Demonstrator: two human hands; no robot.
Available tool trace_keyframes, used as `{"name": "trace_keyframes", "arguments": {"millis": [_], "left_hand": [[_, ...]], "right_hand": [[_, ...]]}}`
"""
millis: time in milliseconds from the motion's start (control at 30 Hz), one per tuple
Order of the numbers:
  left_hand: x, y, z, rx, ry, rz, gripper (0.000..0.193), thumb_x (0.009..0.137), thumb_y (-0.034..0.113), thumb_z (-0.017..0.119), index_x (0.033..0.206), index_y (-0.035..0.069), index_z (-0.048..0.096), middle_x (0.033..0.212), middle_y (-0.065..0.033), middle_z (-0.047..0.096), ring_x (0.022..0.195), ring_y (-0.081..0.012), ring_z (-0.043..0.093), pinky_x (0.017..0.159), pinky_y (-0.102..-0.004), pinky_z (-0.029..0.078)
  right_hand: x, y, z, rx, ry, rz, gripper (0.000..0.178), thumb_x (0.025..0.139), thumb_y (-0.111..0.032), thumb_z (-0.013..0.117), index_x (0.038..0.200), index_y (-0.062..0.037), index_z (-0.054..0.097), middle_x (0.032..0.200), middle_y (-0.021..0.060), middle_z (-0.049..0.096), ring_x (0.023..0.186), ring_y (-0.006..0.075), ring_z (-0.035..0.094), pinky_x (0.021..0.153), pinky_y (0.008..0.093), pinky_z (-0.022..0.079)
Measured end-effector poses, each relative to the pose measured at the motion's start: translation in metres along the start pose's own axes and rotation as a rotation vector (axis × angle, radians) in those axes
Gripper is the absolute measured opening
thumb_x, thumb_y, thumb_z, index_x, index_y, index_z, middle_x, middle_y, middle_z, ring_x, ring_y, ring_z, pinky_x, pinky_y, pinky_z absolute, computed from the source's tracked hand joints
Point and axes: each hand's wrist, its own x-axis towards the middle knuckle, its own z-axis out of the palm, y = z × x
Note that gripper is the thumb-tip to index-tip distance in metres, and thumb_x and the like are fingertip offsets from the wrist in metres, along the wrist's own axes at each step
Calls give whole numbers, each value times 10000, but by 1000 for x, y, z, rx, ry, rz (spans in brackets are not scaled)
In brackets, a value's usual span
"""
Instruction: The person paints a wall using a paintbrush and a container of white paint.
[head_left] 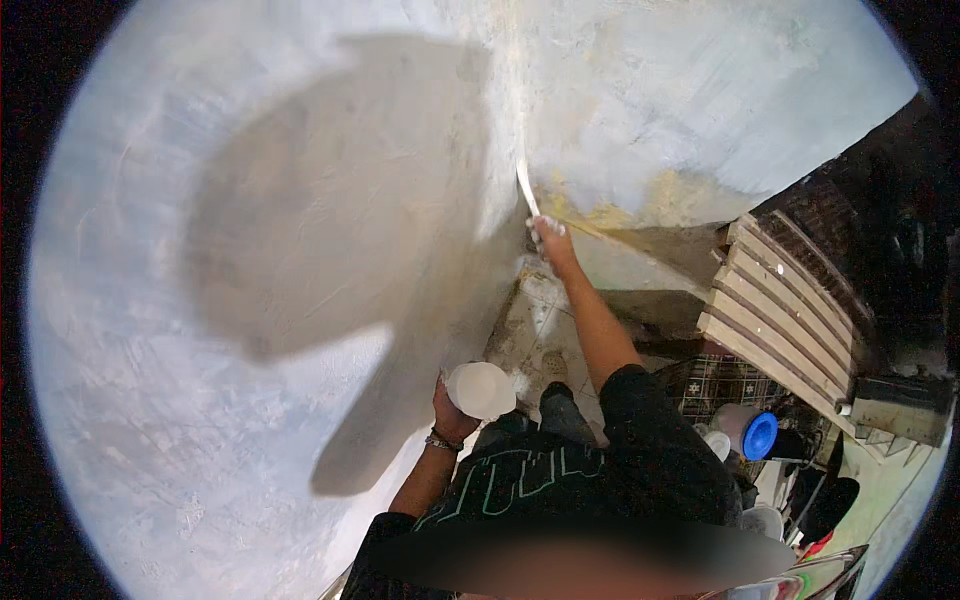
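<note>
My right hand [553, 245], smeared with white, reaches forward with its fingers closed round a slim, white-coated paintbrush [528, 190]. The brush's far end meets the corner where two walls join, below a bright white strip [516, 80] running up that corner. Close to my body, my left hand [455, 420] grips a round white paint container [482, 391] by its left side. Pale white stuff shows inside it. The left wall [130, 330] is mottled white and blue-grey; yellowish patches [680, 198] mark the lower part of the right wall.
A slatted wooden piece [780, 310] leans at the right. Beneath it stand a pail with a blue rim [760, 436] and cluttered household things. Tiled floor [545, 310] shows between the walls and my feet. A large shadow [340, 200] covers part of the left wall.
</note>
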Motion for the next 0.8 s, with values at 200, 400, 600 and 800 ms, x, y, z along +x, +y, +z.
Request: {"name": "trace_keyframes", "arguments": {"millis": [200,400,600,800], "left_hand": [[1,-2,-3,47,97,42,656,869,584,228,1209,71,456,1184,-132,526,1103,-323,493,946,-505,369],[-2,1,10,35,144,1,648,868,577,239,1205,68,459,1180,-128,531,1100,-317,498,944,-499,372],[-2,-1,16,1186,-61,446,647,871,576,238,1206,68,457,1187,-142,522,1111,-334,485,960,-515,350],[4,-1,27,-10,22,-16,631,880,560,227,1192,65,463,1186,-145,519,1116,-338,478,963,-519,344]], "right_hand": [[23,73,-20,-48,313,305,281,820,-341,581,858,-62,567,646,33,510,447,130,419,367,270,323],[11,9,-4,127,-24,190,275,849,-337,545,924,-75,579,677,-2,504,497,105,432,436,236,332],[-76,-95,23,156,46,-187,210,859,-273,558,921,-72,562,582,-42,456,441,54,373,395,213,297],[-85,-149,47,136,70,-550,243,863,-203,565,1017,-45,463,691,-17,493,561,55,415,470,204,349]]}}
